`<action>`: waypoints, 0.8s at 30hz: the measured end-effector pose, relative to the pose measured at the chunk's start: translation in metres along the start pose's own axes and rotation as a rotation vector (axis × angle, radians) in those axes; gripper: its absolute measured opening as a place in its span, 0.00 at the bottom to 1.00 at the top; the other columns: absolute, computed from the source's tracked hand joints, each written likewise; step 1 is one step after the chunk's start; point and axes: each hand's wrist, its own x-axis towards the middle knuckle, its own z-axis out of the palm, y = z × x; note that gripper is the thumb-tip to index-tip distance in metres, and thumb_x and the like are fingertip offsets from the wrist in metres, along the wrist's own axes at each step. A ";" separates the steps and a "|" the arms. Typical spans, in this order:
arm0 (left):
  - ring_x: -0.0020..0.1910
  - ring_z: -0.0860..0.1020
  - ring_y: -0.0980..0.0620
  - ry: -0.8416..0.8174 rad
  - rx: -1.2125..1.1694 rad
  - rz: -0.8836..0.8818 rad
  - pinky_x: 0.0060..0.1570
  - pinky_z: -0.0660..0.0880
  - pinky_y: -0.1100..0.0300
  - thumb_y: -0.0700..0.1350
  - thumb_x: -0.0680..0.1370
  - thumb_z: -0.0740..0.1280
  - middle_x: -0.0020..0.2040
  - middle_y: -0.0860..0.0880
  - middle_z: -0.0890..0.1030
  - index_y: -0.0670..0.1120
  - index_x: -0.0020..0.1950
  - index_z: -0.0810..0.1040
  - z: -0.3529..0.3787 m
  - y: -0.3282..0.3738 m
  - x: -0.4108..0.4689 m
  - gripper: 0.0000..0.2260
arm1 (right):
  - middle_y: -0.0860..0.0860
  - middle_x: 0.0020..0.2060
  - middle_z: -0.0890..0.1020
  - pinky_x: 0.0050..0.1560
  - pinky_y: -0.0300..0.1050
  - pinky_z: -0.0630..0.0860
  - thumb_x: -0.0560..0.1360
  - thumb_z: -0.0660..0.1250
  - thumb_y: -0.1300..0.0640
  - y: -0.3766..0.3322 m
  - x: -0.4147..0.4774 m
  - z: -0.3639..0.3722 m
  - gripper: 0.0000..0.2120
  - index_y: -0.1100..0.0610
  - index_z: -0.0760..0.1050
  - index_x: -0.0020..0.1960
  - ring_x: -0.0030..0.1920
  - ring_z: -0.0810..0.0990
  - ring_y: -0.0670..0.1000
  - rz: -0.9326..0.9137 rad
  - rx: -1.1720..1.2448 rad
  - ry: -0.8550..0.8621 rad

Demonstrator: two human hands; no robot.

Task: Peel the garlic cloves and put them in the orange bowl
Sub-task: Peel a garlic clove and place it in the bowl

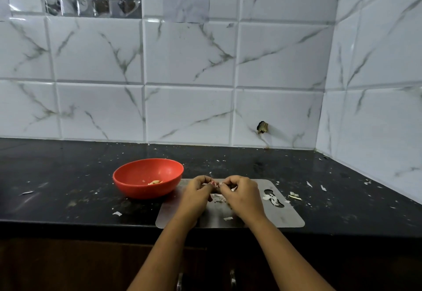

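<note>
Both hands hold one garlic clove over the metal board at the front edge of the desk.

I observe the left hand (198, 194) and right hand (242, 196) brought together, fingers (228, 182) of both curled and pinching a small garlic clove (215, 184) between the fingertips; the clove is mostly hidden, so I cannot tell how much skin is on it. The hands are above the middle of the board (286, 218), which lies flat along the desk's (68, 176) front edge. The orange bowl (137, 188) stands upright just beside the board's far left corner; I cannot tell whether they touch. One pale peeled clove (155, 182) lies inside it. Peel scraps (270, 199) lie on the board's right part, with more near the desk's right edge.
</note>
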 end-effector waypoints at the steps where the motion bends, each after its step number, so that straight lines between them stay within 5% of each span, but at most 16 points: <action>1: 0.26 0.74 0.64 -0.006 -0.011 0.001 0.25 0.65 0.73 0.35 0.79 0.60 0.41 0.42 0.81 0.39 0.46 0.75 0.000 0.001 0.000 0.05 | 0.44 0.30 0.80 0.32 0.35 0.70 0.73 0.68 0.56 0.000 0.000 0.000 0.08 0.49 0.79 0.36 0.31 0.77 0.42 0.002 0.013 0.014; 5: 0.24 0.72 0.64 -0.009 -0.056 -0.029 0.25 0.65 0.73 0.36 0.80 0.59 0.39 0.44 0.83 0.40 0.48 0.73 0.000 0.000 0.000 0.05 | 0.46 0.29 0.81 0.32 0.40 0.72 0.73 0.66 0.56 0.004 0.002 0.001 0.09 0.53 0.81 0.37 0.30 0.77 0.44 0.055 0.036 0.089; 11: 0.28 0.71 0.61 -0.010 -0.092 -0.074 0.24 0.64 0.71 0.38 0.80 0.59 0.40 0.48 0.83 0.44 0.45 0.74 -0.002 0.001 0.000 0.07 | 0.46 0.29 0.80 0.30 0.33 0.68 0.73 0.67 0.58 0.006 0.004 0.002 0.08 0.55 0.82 0.38 0.31 0.77 0.44 0.102 -0.036 0.118; 16: 0.23 0.71 0.67 0.001 -0.075 -0.050 0.25 0.65 0.74 0.37 0.80 0.60 0.39 0.48 0.80 0.41 0.49 0.76 -0.001 0.000 0.002 0.06 | 0.43 0.29 0.78 0.33 0.35 0.70 0.72 0.68 0.60 0.007 0.004 0.002 0.05 0.53 0.81 0.39 0.30 0.75 0.42 0.039 0.012 0.114; 24: 0.24 0.72 0.67 -0.029 -0.043 -0.018 0.27 0.66 0.74 0.36 0.81 0.59 0.37 0.48 0.80 0.39 0.53 0.78 -0.003 -0.003 0.002 0.08 | 0.44 0.43 0.85 0.40 0.32 0.75 0.74 0.68 0.62 0.008 0.006 0.007 0.10 0.51 0.84 0.50 0.40 0.82 0.41 -0.091 0.154 -0.039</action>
